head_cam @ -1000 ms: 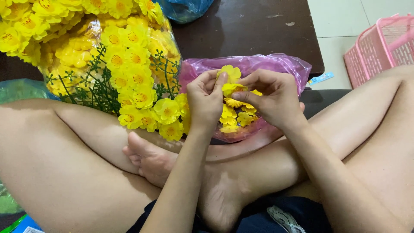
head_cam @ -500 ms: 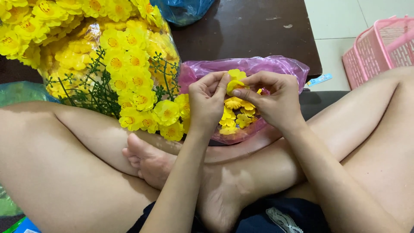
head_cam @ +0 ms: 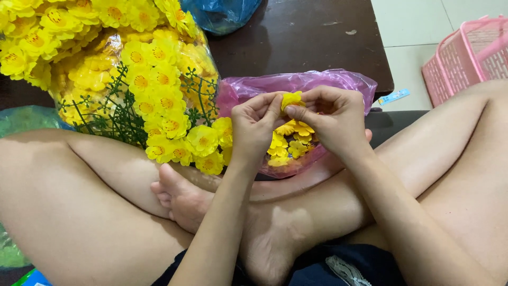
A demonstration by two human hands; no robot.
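My left hand [head_cam: 255, 126] and my right hand [head_cam: 330, 121] meet above a pink plastic bag [head_cam: 338, 82], both pinching one small yellow fabric flower [head_cam: 291, 99] between fingertips. Loose yellow flower pieces [head_cam: 290, 142] lie inside the bag, under my hands. The bag rests on my crossed bare legs. To the left, touching my knee, stands a large bunch of yellow artificial flowers on green stems [head_cam: 153, 100], partly wrapped in clear plastic.
A dark wooden table [head_cam: 307, 37] stands behind the bag, with a blue plastic bag [head_cam: 222, 13] on it. A pink plastic basket [head_cam: 473, 53] sits on the tiled floor at the right. A green bag [head_cam: 24, 117] lies at the left.
My hands have lifted slightly and the flower piece between my fingertips has been turned and pressed together; the bag and the bunch stay put.
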